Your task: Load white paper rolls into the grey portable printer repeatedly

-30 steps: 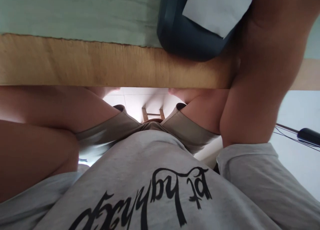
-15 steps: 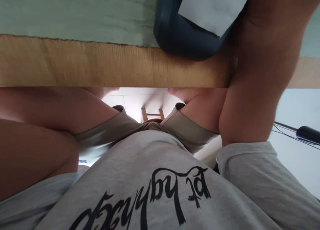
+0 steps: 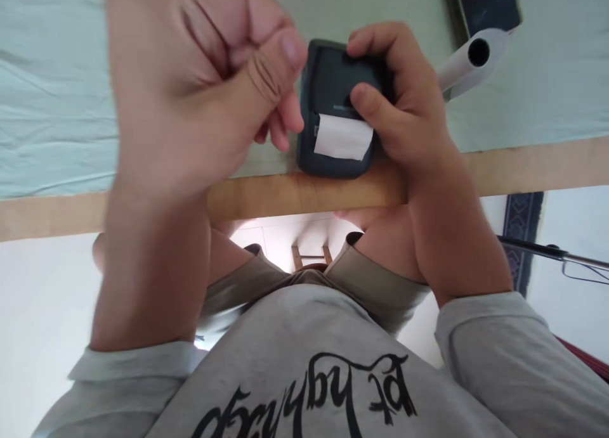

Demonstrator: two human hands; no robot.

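A dark portable printer [image 3: 328, 77] lies on the green-clothed table by its front edge. From its slot a short strip of white paper [image 3: 343, 137] sticks out toward me. My right hand [image 3: 399, 96] grips the printer's right side, thumb on top and fingers over the far corner. Close to the camera, my left hand [image 3: 228, 77] is raised left of the printer, its fingers curled and the thumb pressed against the index finger. Whatever may be between those fingers is hidden.
The table's wooden edge [image 3: 266, 196] runs across in front of my lap. Beyond my right hand are a white hollow cylinder [image 3: 464, 64] and a dark box [image 3: 490, 7]. A thin dark pole [image 3: 537, 248] stands at the right, below table level.
My left hand has come up into view, closed. The printer now appears whole and farther from the camera, with my right hand visible on it. The view has shifted to show more table.
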